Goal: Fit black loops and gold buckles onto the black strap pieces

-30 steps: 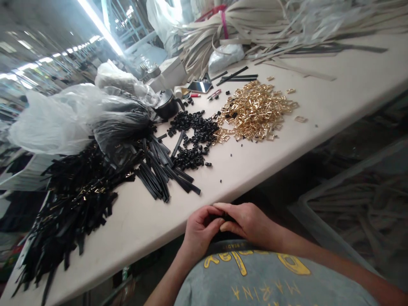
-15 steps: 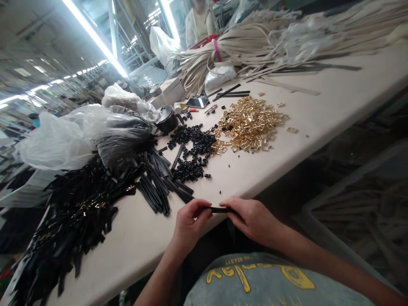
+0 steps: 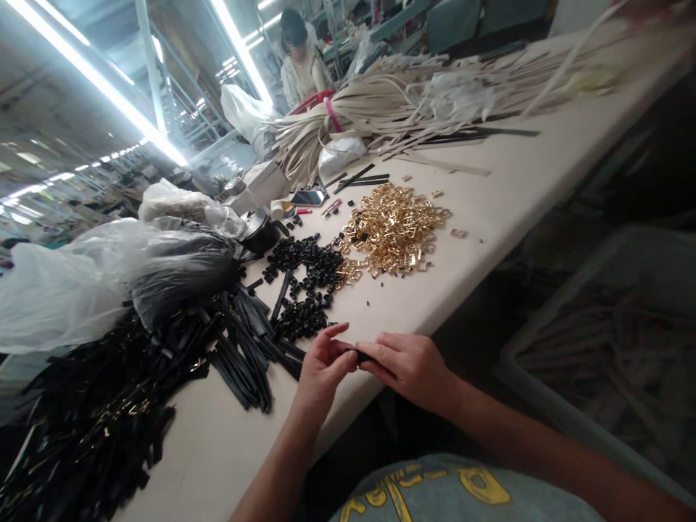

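Observation:
At the table's near edge, my left hand (image 3: 326,359) and my right hand (image 3: 410,366) meet around a black strap (image 3: 361,354). Thumb and fingers of my left hand pinch its left end, with the index finger raised. My right hand grips it from the other side, covering most of its length. Just beyond my left hand lies a pile of small black loops (image 3: 307,279). To its right is a heap of gold buckles (image 3: 394,228). Cut black straps (image 3: 239,370) lie in a bunch left of my left hand.
Finished-looking black straps with gold fittings (image 3: 103,428) are heaped at the left, beside plastic bags (image 3: 81,268). A black pot (image 3: 259,232), a phone (image 3: 309,198) and long beige strips (image 3: 370,101) lie farther back. A bin (image 3: 598,348) stands at the right. Another person (image 3: 301,69) is behind the table.
My hands have come closer together, so less of the strap shows between them. My left index finger has lifted. The camera view has shifted, moving the table's contents left and down.

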Demonstrator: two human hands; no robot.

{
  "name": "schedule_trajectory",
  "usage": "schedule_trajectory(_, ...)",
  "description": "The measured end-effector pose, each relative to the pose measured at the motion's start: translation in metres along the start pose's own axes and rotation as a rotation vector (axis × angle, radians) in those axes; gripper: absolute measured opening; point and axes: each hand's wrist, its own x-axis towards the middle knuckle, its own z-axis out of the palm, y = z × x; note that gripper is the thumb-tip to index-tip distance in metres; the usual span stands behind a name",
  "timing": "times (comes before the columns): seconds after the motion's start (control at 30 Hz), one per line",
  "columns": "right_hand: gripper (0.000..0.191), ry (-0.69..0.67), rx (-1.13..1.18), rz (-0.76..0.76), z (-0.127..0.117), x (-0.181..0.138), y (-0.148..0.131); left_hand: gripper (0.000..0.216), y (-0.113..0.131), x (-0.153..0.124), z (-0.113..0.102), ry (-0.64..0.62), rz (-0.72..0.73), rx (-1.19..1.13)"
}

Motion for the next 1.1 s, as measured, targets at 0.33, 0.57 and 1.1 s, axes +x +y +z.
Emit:
schedule_trajectory(0.33, 0.02, 0.037, 0.047, 0.163, -0.011, -0.018, 0.033, 0.028, 0.011, 0.085, -0.009, -0.085, 0.121, 0.397)
schedule_trajectory(0.57, 0.019, 0.033, 0.186, 0.28, -0.013, -0.029, 0.036, 0.02, 0.031, 0.163, -0.01, -0.012, 0.347, 1.144)
schedule_trajectory(1.1, 0.018, 0.086, 0.29, 0.362, -0.019, -0.032, 0.036, 0.011, 0.051, 0.175, -0.005, -0.333, 0.319, 1.41)
